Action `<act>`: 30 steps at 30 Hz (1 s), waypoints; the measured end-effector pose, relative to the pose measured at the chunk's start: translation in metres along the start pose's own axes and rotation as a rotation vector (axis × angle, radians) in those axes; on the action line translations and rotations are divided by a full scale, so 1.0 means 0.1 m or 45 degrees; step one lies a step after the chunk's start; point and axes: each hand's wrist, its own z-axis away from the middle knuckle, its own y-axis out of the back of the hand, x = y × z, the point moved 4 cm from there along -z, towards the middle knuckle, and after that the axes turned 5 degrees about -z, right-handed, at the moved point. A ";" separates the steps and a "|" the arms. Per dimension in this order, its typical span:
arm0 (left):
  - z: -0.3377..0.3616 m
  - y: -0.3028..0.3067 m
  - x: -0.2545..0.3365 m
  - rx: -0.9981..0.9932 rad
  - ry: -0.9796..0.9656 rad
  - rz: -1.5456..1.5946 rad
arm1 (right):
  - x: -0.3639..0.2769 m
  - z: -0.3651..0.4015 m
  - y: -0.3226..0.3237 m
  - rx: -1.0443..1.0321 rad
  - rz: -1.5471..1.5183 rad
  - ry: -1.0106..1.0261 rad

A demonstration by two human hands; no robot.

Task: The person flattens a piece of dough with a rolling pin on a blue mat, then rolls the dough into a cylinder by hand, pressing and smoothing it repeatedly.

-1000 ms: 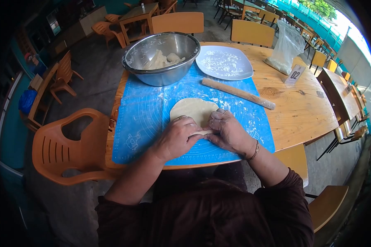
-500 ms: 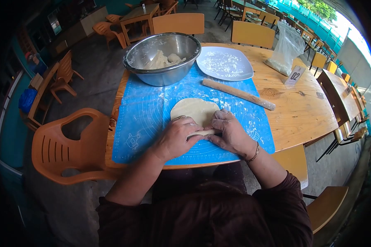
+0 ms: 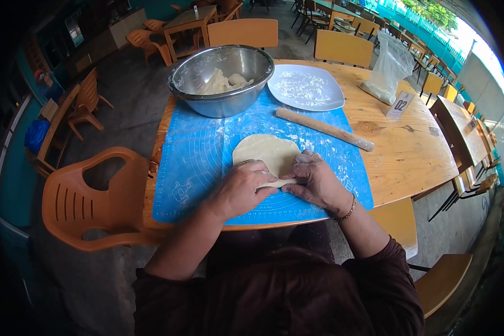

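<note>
A flat, pale sheet of dough (image 3: 265, 150) lies on the blue baking mat (image 3: 193, 148), its near edge rolled into a narrow fold. My left hand (image 3: 245, 187) pinches the left part of that fold between thumb and fingers. At the fold's right end, my right hand (image 3: 312, 178) grips the dough, fingers curled and thumb underneath. Beyond the dough, to the right, a floury wooden rolling pin (image 3: 325, 129) rests slantwise across the mat's right edge.
A steel bowl (image 3: 221, 105) with lumps of dough (image 3: 227, 82) stands at the back left. Beside it sits a floured white plate (image 3: 306, 101). Farther right are a plastic bag of flour (image 3: 383, 73) and a number card (image 3: 400, 105). An orange chair (image 3: 95, 199) stands at the table's left.
My right hand has shifted very slightly to the right along the folded edge. Both hands keep hold of the dough; the other things stay in place.
</note>
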 end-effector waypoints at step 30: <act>0.01 -0.02 -0.05 0.110 0.093 -0.239 | -0.17 0.02 -0.07 0.146 0.367 0.198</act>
